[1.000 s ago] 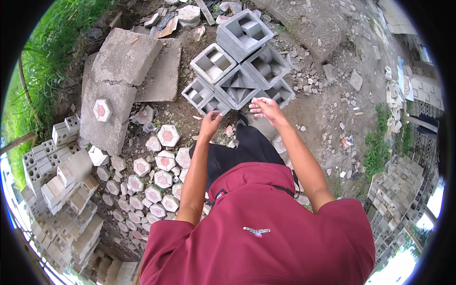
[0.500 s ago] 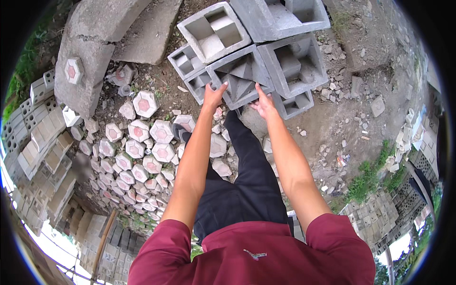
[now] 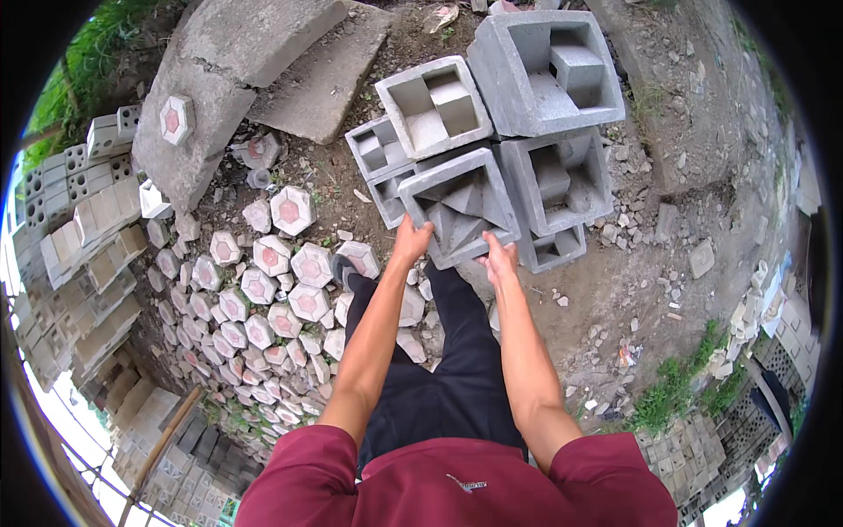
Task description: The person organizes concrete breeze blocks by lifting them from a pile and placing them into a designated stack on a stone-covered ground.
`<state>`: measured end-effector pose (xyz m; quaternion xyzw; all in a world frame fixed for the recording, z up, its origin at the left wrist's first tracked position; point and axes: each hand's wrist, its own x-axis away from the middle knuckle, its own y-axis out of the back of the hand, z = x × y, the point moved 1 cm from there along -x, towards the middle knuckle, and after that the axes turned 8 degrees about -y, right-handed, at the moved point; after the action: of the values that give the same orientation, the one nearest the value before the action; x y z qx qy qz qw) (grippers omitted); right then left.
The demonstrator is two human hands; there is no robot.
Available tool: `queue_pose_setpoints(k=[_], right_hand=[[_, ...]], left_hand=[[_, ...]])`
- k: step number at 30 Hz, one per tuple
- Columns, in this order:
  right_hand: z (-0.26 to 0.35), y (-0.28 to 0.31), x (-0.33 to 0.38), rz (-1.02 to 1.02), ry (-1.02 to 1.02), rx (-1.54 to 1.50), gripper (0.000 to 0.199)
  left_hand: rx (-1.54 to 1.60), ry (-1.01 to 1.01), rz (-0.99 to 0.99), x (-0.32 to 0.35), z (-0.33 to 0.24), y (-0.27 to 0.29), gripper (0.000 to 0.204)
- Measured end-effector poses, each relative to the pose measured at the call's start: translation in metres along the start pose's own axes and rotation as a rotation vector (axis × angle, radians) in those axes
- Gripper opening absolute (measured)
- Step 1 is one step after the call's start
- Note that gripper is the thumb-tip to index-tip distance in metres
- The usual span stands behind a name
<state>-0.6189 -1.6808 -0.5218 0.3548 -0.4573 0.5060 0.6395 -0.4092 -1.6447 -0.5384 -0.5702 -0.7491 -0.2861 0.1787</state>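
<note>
A square grey concrete block (image 3: 499, 189) with slanted, pyramid-like walls inside its hollow sits at the front of a stack, close before my legs. My left hand (image 3: 413, 241) grips its near left corner, thumb on the rim and fingers down the outer side. My right hand (image 3: 500, 260) grips the near right part of the same rim, fingers partly hidden underneath. Behind it is a paler block (image 3: 408, 92) with stepped hollows. To the right stands another grey block (image 3: 529, 173), and a larger one (image 3: 571, 110) lies beyond that. Smaller hollow blocks (image 3: 353, 145) show at the stack's left side.
Many hexagonal pavers (image 3: 292, 211) with reddish centres cover the ground to the left, beside my feet. Broken concrete slabs (image 3: 211, 44) lie at the far left. Rubble (image 3: 628, 211) and a weedy patch (image 3: 667, 386) lie right. Stacked pale blocks (image 3: 97, 228) line the left edge.
The block between my hands has come away slightly from the blocks behind, toward me, and tilted. My right hand's spread fingers have closed round its rim. The whole view has shifted.
</note>
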Motion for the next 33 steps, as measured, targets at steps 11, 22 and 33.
queue_pose_setpoints(k=[11, 22, 33], right_hand=[[0.012, -0.015, 0.231, 0.163, 0.038, 0.194, 0.033], [0.102, -0.047, 0.378, 0.447, 0.120, 0.499, 0.066], [0.043, -0.201, 0.377, 1.045, -0.051, 0.718, 0.083]], left_hand=[[0.673, 0.289, -0.170, 0.219, -0.082, 0.078, 0.055], [0.821, 0.192, -0.282, 0.305, -0.194, 0.155, 0.029], [0.901, 0.053, -0.450, 0.409, -0.165, 0.259, 0.041]])
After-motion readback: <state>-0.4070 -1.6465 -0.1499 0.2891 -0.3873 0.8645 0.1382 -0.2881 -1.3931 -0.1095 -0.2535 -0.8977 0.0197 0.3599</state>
